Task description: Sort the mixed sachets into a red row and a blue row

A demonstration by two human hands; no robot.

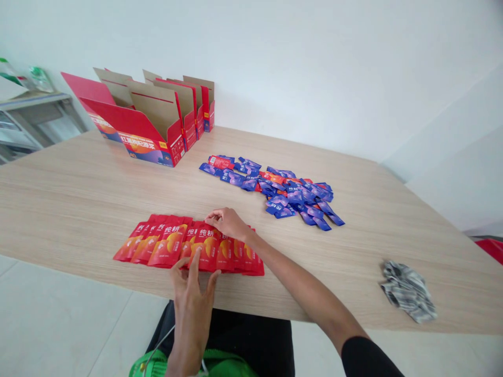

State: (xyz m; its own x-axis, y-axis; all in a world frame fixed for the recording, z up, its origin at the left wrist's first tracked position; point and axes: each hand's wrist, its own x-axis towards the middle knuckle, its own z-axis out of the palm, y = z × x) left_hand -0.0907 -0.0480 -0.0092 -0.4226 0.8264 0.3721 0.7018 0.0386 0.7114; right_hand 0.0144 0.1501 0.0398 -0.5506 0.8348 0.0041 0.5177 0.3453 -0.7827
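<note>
A row of overlapping red pouches point(168, 246) with orange fruit pictures lies along the table's near edge. My right hand point(230, 222) reaches over the row from the right, its fingers pinched at the top edge of a red pouch point(207, 241) near the middle. Below that same pouch is my left hand point(194, 293), fingers spread, with the index fingertip touching the pouch's lower part and the thumb close to its bottom edge. Behind the row lies a loose pile of blue-purple sachets point(298, 193), with a few red ones mixed in.
Several open red cardboard boxes point(145, 141) stand at the back left against the wall. A crumpled grey striped cloth point(408, 290) rests at the table's right front. Beyond the table on the left is a grey side stand point(35, 99) with a plastic bottle on it.
</note>
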